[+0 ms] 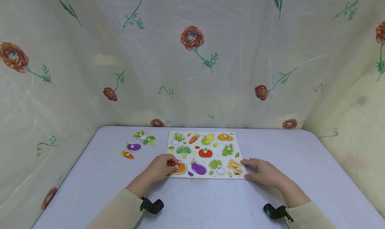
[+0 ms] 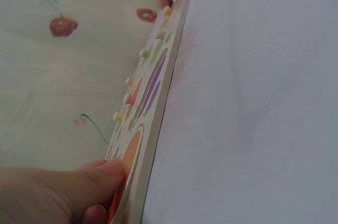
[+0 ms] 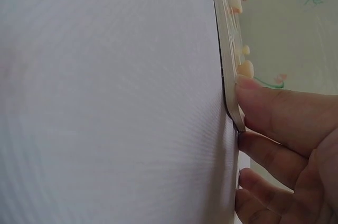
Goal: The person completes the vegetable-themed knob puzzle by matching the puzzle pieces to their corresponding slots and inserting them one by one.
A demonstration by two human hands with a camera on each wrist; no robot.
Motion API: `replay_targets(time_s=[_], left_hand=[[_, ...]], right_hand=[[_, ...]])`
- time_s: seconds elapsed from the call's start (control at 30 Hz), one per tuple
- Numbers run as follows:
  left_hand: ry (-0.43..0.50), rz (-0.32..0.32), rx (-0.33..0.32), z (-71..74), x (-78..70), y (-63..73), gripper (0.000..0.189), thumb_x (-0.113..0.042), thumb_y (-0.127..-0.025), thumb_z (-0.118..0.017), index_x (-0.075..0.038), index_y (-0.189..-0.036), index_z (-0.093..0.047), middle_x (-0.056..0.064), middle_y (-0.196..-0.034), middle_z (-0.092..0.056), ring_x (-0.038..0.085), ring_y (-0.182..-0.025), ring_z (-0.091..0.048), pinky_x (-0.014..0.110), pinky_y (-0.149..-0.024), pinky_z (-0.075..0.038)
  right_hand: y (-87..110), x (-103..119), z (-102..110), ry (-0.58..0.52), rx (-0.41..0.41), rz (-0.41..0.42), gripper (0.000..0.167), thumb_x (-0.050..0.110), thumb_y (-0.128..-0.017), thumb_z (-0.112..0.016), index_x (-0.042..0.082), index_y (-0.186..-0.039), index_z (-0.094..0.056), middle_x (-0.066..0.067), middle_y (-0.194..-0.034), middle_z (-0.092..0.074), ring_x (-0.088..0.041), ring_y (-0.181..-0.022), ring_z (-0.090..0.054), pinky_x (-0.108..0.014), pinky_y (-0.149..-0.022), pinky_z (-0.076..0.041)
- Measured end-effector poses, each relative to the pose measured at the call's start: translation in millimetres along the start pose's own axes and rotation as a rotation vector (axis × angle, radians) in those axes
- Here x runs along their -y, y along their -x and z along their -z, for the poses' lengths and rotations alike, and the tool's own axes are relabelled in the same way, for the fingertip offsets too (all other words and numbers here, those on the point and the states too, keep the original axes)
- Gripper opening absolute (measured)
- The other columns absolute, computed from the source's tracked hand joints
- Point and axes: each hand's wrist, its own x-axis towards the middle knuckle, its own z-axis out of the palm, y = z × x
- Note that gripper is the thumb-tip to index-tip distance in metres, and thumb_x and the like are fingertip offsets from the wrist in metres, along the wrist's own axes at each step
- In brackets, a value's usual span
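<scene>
A white vegetable puzzle board [image 1: 192,176] lies flat on the table. At its lower left corner my left hand [image 1: 160,168] pinches a round orange puzzle piece [image 1: 181,168], which lies at its matching place on the board; the fingers hide its knob. My right hand [image 1: 263,172] holds the board's lower right corner, with the thumb [image 3: 253,94] against the edge in the right wrist view. Beside that hand is a mushroom piece [image 1: 233,165] with a knob. Knobbed tomato [image 1: 206,153], corn [image 1: 207,139] and cabbage [image 1: 217,165] pieces sit on the board.
Left of the board lie loose knobbed pieces: a radish [image 1: 140,135], a broccoli [image 1: 149,140], an eggplant [image 1: 133,147] and a carrot [image 1: 127,154]. A white cloth covers the table [image 1: 210,205]. Flower-printed curtains [image 1: 228,88] hang behind and at both sides.
</scene>
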Motion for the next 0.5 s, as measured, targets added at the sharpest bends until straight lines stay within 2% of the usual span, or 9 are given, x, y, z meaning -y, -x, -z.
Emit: replay_targets(time_s=[0.5], left_hand=[[-0.025,0.013,-0.003,-3.3,-1.0,-1.6,0.004,-0.021,-0.093,-0.073,-0.019,-0.095,-0.070,-0.002,-0.085,-0.060,0.017,-0.081,-0.054,0.030,-0.072,-0.048]], right_hand=[[1.1,0.9,0.7,-0.029,0.007,-0.004,0.058,0.028,-0.087,-0.077,0.006,-0.138,-0.060,-0.031,-0.145,-0.046,-0.054,-0.135,-0.037,-0.067,-0.108,-0.030]])
